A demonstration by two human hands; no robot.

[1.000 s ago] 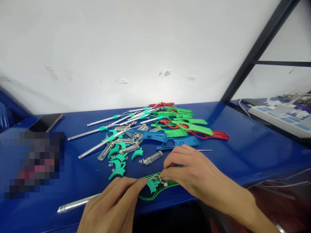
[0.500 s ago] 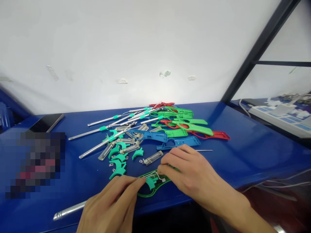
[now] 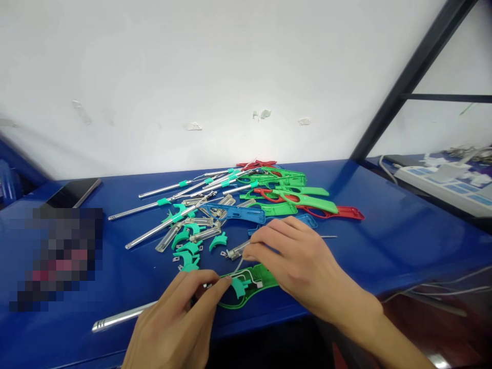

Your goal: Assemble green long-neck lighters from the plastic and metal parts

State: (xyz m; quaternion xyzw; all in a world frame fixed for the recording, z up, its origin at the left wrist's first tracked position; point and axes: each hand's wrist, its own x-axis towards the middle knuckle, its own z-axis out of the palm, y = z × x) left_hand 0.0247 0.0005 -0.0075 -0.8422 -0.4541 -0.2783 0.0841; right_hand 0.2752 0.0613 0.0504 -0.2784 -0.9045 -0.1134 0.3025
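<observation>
A green lighter half shell (image 3: 265, 277) lies open near the table's front edge, with a teal trigger (image 3: 240, 288) and thin white tubing inside it. My left hand (image 3: 177, 318) is closed over the shell's left end, thumb and index finger pressing beside the trigger. A silver metal tube (image 3: 121, 319) sticks out to the left from under this hand. Above the shell, my right hand (image 3: 307, 271) pinches what looks like the end of a thin white tube (image 3: 239, 264). Just behind it lies a clear fuel tank (image 3: 236, 251), partly covered by the fingers.
Several metal lighter tubes (image 3: 154, 233), teal triggers (image 3: 189, 247) and clear fuel tanks (image 3: 205, 234) lie behind my hands. Blue (image 3: 246, 213), green and red (image 3: 353, 212) shells are heaped further back. A phone (image 3: 73, 193) lies left; a white power strip (image 3: 442, 187) sits right.
My right hand has risen slightly and moved left, off the shell, lifting the thin white tube upward. The metal tube under my left hand has shifted a little up and right.
</observation>
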